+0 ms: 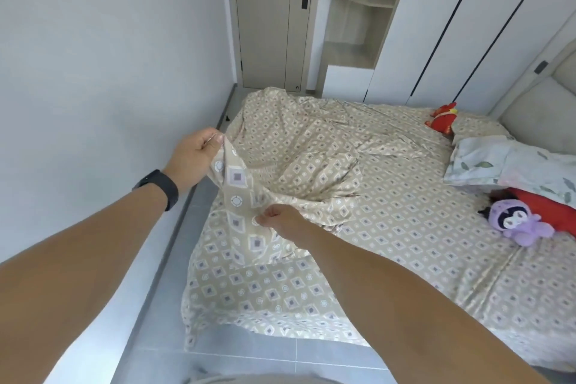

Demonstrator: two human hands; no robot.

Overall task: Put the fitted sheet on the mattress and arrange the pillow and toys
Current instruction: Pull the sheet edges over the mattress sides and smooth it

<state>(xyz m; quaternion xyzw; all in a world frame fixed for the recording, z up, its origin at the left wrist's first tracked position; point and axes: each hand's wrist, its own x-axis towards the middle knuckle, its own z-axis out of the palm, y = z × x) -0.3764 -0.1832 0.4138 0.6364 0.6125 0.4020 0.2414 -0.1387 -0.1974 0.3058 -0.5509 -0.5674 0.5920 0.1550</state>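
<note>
A beige fitted sheet with a diamond pattern lies rumpled over the mattress and hangs down its near-left corner. My left hand pinches a raised edge of the sheet above the bed's left side. My right hand grips a bunched fold of the same sheet lower down, near the middle left. A pillow with a leaf print lies at the right by the headboard. Below the pillow sits a purple plush toy against a red toy. Another red plush toy rests at the far right corner.
A white wall runs close along the bed's left side, leaving a narrow strip of grey tiled floor. A closed door stands beyond the bed's far end. White wardrobes with open shelves fill the back right. The padded headboard borders the right.
</note>
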